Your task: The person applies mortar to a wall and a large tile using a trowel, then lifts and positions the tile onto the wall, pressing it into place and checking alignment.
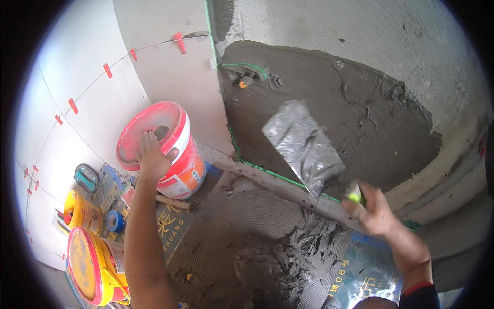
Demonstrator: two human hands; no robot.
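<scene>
My right hand (371, 208) grips the green-yellow handle of a trowel (303, 147). Its rectangular metal blade points up and left, over a patch of wet grey mortar (329, 98) spread beyond a low ledge (280, 180). My left hand (154, 157) lies on top of a red-and-white bucket (180, 167), with its fingers stretched out and nothing held. A dab of mortar sits on the bucket top near those fingertips. Between my arms, a rough heap of mortar (262, 260) rests on a layer with combed ridges (247, 211).
Green laser lines cross the mortar and ledge. White wall tiles (92, 67) on the left carry red wedges (107, 70) in their joints. Yellow buckets (85, 265), a roll of blue tape (115, 221) and a green tool in a clear case (86, 177) stand at lower left. Printed floor film (365, 268) lies below.
</scene>
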